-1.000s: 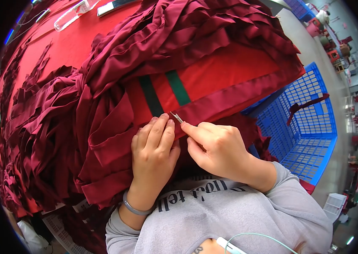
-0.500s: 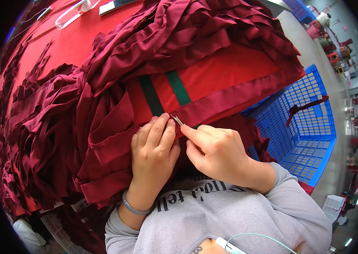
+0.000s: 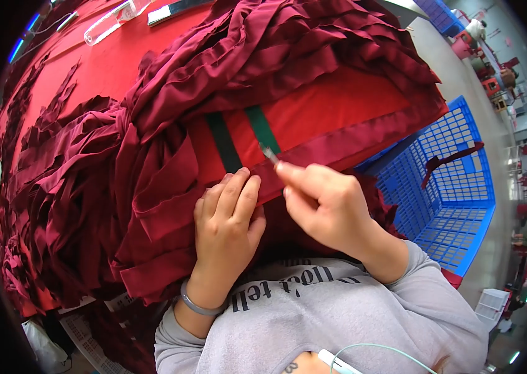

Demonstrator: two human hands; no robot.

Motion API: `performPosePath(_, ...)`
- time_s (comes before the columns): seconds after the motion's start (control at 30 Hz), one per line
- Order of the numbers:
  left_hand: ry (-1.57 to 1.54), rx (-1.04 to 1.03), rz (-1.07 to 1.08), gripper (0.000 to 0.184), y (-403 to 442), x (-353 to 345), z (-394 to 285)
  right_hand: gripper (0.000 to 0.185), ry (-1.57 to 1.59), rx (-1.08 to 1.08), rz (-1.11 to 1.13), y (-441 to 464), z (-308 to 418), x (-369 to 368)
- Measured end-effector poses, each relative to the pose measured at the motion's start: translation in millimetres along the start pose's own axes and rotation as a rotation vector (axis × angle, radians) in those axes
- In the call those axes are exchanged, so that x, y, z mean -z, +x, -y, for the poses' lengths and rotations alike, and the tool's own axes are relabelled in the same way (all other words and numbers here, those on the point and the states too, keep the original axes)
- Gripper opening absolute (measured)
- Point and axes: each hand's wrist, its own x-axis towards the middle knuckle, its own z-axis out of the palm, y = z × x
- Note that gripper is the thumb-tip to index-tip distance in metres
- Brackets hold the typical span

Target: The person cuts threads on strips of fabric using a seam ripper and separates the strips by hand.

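My left hand [image 3: 226, 218] lies on the near edge of a maroon fabric strip [image 3: 351, 134], its fingers side by side and pressing down beside the lower end of a black band [image 3: 222, 142]. In my right hand [image 3: 326, 202] is a small metal tool [image 3: 270, 154], pinched between thumb and forefinger. The tool's tip is over the lower end of a green band [image 3: 262, 128]; whether it touches is unclear. Both bands lie on red cloth [image 3: 332, 93]. Heaped maroon strips [image 3: 238, 56] surround this spot behind and to the left.
A blue plastic basket [image 3: 488, 209] stands at the right with a maroon scrap [image 3: 450, 157] over it. On the red table [image 3: 104, 62] at the back left are a clear bottle [image 3: 104, 28] and a dark flat object [image 3: 179, 9]. A white basket [image 3: 492, 305] is at the lower right.
My right hand has moved up and slightly right, carrying the tool from beside my left fingertips to the green band. My left hand has stayed in nearly the same place.
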Motion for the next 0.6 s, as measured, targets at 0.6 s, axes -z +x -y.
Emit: performPosePath(0.6, 0.016, -0.044, 0.009, 0.046, -0.3, 2.4, 1.1, 0.03, -0.074, -0.007, 0.154, -7.8, 11.2, 7.4)
